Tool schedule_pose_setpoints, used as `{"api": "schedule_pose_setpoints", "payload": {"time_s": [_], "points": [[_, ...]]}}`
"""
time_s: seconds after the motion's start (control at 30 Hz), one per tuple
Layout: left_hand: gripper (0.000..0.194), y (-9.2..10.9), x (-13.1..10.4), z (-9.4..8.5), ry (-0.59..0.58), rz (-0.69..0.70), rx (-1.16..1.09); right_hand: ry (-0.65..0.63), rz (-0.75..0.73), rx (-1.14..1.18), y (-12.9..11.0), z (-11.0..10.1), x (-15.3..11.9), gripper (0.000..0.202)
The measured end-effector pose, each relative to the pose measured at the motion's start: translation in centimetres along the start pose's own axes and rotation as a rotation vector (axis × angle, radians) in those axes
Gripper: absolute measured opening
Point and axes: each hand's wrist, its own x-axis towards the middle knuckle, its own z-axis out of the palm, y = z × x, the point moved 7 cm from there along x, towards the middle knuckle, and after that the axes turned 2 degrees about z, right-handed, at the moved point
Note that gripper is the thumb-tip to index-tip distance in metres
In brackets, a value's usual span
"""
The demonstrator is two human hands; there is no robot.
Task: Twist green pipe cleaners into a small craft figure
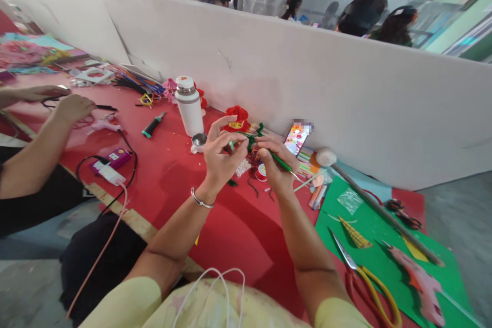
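White cords [243,292] lie nearest, at 6 o'clock; at the dial's centre, the dark green fuzzy piece [251,140] could slip or twist if the pinch slackens. The grip is narrow: the left hand [222,156] pinches the piece, while the right hand [280,177], towards 4 o'clock, holds a green-handled tool [280,162].

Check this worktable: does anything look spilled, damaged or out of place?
Nothing looks plainly damaged. Slightly odd: the pink glue gun lies on its side on the green sheet, beside the scissors, rather than standing in a holder.
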Motion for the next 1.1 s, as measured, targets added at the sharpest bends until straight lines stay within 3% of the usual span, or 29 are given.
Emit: {"api": "schedule_pose_setpoints", "payload": {"time_s": [0.27,0.6,1.1], "points": [[0.011,0.6,-0.1,0.1,0.024,0.103,0.014,-0.012,-0.169,-0.071,-1.5,0.5,-0.4,0.017],[0.011,0.8,-0.2,0.1,0.03,0.104,0.031,-0.075,-0.227,-0.093,-1.8,0.8,-0.3,0.016],[0.01,-0.4,-0.4,0.3,-0.027,-0.119,-0.047,-0.082,-0.37,-0.288,-1.2,1.1,-1.3,0.02]]}}
